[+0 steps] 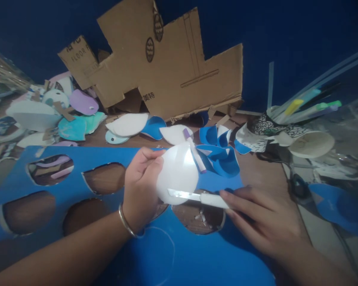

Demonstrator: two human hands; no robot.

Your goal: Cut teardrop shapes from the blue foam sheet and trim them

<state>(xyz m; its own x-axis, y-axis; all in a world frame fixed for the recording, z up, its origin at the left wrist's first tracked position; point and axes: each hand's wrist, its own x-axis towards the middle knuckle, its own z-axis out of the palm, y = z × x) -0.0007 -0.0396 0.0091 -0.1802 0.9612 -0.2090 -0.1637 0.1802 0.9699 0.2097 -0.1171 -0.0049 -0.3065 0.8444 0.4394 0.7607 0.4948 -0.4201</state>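
Note:
In my left hand [144, 172] is a white rounded cutout [179, 169], pinched at its left edge between thumb and fingers and raised above a blue sheet [150, 258]. My right hand [259, 214] grips the white handle of a craft knife [213, 200]. Its blade points left and lies across the lower part of the cutout; whether it touches the surface I cannot tell. Directly behind the cutout's right edge stands a purple-and-white marker [196, 153], beside curled blue pieces [222, 161]. Under the knife, a hole in the sheet shows the wooden table with small white scraps.
Cut cardboard [173, 59] leans against the dark blue wall. White pieces [128, 124] lie before it, and a heap of fish-shaped cutouts [35, 113] sits at left. A patterned cup [265, 123] holds pens at right, near black scissors [298, 184]. Several holes pierce the blue sheet.

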